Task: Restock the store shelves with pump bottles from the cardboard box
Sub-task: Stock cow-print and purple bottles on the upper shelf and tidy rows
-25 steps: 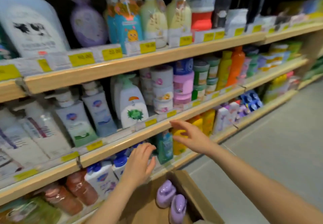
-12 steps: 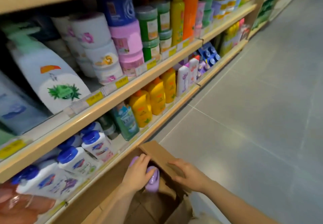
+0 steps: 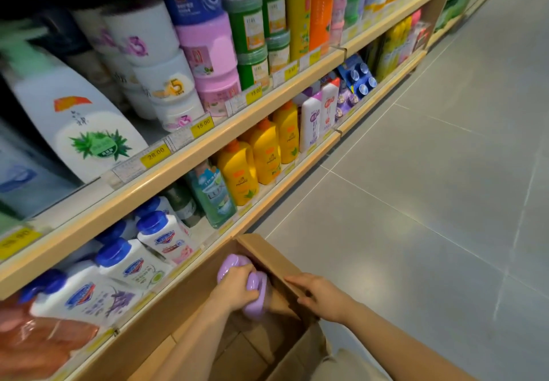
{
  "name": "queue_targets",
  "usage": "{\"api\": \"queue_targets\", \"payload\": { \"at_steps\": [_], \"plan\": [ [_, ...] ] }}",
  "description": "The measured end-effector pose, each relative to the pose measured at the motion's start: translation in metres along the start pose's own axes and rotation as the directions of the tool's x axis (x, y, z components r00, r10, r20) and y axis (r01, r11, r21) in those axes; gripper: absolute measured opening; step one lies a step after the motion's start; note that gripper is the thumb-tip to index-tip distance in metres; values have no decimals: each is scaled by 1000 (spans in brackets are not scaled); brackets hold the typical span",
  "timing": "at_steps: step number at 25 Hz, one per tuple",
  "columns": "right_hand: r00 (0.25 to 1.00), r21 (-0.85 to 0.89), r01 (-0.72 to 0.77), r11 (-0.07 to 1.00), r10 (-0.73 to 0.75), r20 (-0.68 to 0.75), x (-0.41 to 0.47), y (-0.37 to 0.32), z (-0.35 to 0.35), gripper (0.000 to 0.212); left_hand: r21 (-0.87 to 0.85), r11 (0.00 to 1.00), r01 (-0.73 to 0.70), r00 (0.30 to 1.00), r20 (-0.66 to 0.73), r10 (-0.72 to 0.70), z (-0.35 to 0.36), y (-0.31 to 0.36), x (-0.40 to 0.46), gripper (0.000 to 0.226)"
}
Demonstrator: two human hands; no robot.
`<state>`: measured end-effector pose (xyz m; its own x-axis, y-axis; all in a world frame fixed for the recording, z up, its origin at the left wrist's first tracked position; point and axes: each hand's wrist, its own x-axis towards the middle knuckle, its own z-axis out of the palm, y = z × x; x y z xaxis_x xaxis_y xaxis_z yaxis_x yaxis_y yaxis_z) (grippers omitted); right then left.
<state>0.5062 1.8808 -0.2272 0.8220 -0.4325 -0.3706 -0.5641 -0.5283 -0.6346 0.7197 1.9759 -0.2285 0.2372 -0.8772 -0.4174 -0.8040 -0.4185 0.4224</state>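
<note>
An open cardboard box [image 3: 267, 254] stands on the floor against the bottom shelf, low in the head view. Inside it my left hand [image 3: 234, 288] is closed around a lilac pump bottle [image 3: 256, 297]; a second lilac bottle top [image 3: 230, 263] shows just behind my fingers. My right hand [image 3: 322, 294] grips the box's right flap and holds it aside. The rest of the box's inside is hidden by my arms.
Wooden shelves [image 3: 208, 148] run along the left, packed with white tubs, yellow bottles [image 3: 237, 172], blue-capped white bottles [image 3: 130, 264] and a large white pump bottle [image 3: 77, 119]. Grey tiled floor [image 3: 416, 202] stretches to the right.
My view dropped from the upper shelves to the box. Both hands came down from the shelf edge; the left closed on a lilac bottle, the right took the flap.
</note>
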Motion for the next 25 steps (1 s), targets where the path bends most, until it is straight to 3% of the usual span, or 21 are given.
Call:
{"api": "queue_targets", "payload": {
  "at_steps": [4,7,12,21,25],
  "plan": [
    [1000,-59,24,998,-24,8,3,-17,-19,52,-2,1000,16,998,55,-16,-18,-3,-14,42],
    [998,-84,49,995,-52,-37,10,-37,-41,51,-12,1000,-10,1000,16,11,-49,4,-30,31],
    [985,-106,164,981,-169,-36,29,-90,-81,60,-77,997,7,996,-86,-14,-120,18,-57,34],
    [891,-29,448,893,-449,-73,46,-222,-147,84,2,998,-62,956,-288,60,-276,54,-144,35],
    [837,15,542,841,-537,-105,42,-275,-172,83,37,996,-84,928,-361,91,-328,65,-188,36]
  ]
}}
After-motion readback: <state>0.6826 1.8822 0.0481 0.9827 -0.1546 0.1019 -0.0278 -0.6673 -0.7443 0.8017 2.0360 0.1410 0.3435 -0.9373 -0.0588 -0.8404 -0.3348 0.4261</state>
